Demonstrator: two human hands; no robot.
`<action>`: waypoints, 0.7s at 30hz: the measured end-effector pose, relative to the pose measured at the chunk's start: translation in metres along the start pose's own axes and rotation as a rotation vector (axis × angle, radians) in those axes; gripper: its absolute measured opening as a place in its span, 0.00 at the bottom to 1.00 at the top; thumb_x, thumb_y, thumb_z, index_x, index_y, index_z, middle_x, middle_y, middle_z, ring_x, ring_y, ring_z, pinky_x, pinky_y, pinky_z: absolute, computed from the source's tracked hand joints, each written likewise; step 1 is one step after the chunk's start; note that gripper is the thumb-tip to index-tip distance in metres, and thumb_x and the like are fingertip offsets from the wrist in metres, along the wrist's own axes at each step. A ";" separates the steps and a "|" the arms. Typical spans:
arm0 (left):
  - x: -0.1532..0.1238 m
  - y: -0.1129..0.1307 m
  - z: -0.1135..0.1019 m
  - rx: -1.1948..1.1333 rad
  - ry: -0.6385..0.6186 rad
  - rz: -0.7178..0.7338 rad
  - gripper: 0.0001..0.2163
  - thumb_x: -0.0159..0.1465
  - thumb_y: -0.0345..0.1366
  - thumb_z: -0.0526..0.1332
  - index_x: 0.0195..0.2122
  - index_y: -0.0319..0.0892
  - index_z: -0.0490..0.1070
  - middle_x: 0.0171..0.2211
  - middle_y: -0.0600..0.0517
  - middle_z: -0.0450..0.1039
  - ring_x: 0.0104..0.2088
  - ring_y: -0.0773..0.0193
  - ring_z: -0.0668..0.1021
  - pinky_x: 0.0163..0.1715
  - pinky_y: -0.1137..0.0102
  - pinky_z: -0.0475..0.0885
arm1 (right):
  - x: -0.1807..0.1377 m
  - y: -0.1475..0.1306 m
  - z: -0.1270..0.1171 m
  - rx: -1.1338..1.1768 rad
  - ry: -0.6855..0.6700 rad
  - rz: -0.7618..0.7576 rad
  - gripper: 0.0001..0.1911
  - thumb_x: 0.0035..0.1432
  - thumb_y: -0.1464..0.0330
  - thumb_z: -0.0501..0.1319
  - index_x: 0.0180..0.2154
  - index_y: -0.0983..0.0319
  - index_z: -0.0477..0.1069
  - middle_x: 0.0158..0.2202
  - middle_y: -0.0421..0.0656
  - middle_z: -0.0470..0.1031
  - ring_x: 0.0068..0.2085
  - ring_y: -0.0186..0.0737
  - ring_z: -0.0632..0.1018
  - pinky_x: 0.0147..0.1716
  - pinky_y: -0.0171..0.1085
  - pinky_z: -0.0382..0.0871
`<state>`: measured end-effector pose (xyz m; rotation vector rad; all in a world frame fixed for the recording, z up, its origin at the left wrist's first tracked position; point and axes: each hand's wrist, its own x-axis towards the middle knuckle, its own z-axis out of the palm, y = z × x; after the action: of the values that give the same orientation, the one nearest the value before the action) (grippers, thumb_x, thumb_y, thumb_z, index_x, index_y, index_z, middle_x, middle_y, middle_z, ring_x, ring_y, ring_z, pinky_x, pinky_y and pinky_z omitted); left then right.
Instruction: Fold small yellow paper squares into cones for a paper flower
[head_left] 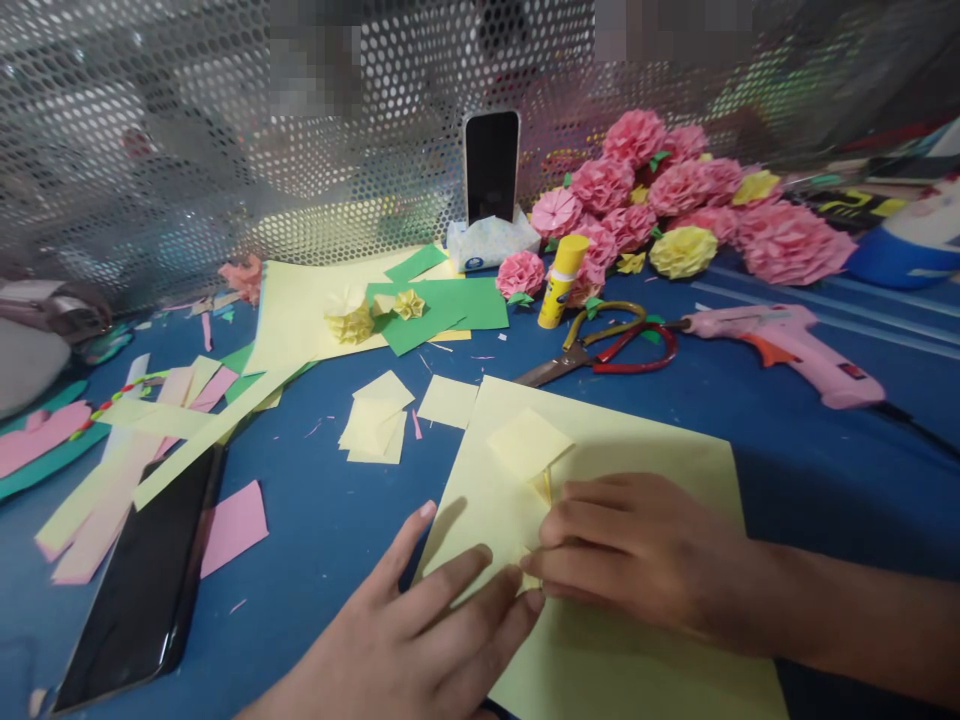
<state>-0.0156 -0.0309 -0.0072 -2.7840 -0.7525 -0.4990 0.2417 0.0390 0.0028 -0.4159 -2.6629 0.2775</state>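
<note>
A large pale yellow sheet (pixel 660 660) lies on the blue table under both hands. My left hand (pixel 450 630) is open, its spread fingers resting on the sheet's left side, fingertips by a small yellow paper piece (pixel 529 572). With curled fingers, my right hand (pixel 637 550) pinches this piece; much of it is hidden behind the fingers. Just above the right hand are a folded yellow bit (pixel 542 487) and a small yellow paper square (pixel 529 443). More yellow squares (pixel 375 425) lie beyond the left hand, with another yellow square (pixel 448 401) beside them.
Scissors (pixel 577 355), a glue stick (pixel 564 285) and a pink glue gun (pixel 795 350) lie or stand behind the sheet. Pink paper flowers (pixel 607 190) are heaped at the back right. At left are a black phone (pixel 142 590) and paper strips (pixel 112 490).
</note>
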 end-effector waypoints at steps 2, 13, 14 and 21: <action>0.001 0.000 0.001 0.014 -0.002 0.001 0.23 0.75 0.50 0.47 0.59 0.44 0.70 0.53 0.56 0.74 0.55 0.62 0.70 0.71 0.49 0.35 | 0.000 0.000 -0.001 -0.018 -0.005 -0.022 0.17 0.75 0.70 0.48 0.38 0.62 0.73 0.34 0.40 0.74 0.33 0.36 0.70 0.33 0.38 0.57; 0.004 0.002 0.001 0.013 -0.001 -0.003 0.23 0.74 0.51 0.48 0.58 0.45 0.72 0.52 0.54 0.73 0.54 0.59 0.70 0.71 0.48 0.36 | -0.001 -0.021 -0.006 -0.197 -0.085 -0.055 0.23 0.73 0.74 0.44 0.35 0.64 0.76 0.33 0.44 0.74 0.35 0.41 0.70 0.31 0.42 0.59; 0.004 0.002 0.001 0.008 -0.002 -0.006 0.23 0.74 0.52 0.48 0.57 0.45 0.73 0.52 0.54 0.74 0.54 0.59 0.71 0.71 0.48 0.35 | -0.002 -0.025 -0.006 -0.223 -0.066 -0.067 0.26 0.72 0.77 0.41 0.34 0.65 0.76 0.33 0.46 0.74 0.34 0.42 0.70 0.30 0.43 0.57; 0.007 0.001 -0.003 -0.017 -0.013 -0.010 0.22 0.74 0.51 0.49 0.58 0.43 0.72 0.50 0.55 0.76 0.53 0.60 0.72 0.71 0.49 0.34 | 0.000 -0.016 -0.011 -0.046 -0.149 -0.137 0.16 0.67 0.75 0.49 0.33 0.64 0.74 0.33 0.43 0.73 0.33 0.40 0.68 0.32 0.43 0.58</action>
<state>-0.0104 -0.0295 -0.0022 -2.8034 -0.7683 -0.4916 0.2427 0.0248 0.0162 -0.2331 -2.8327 0.2138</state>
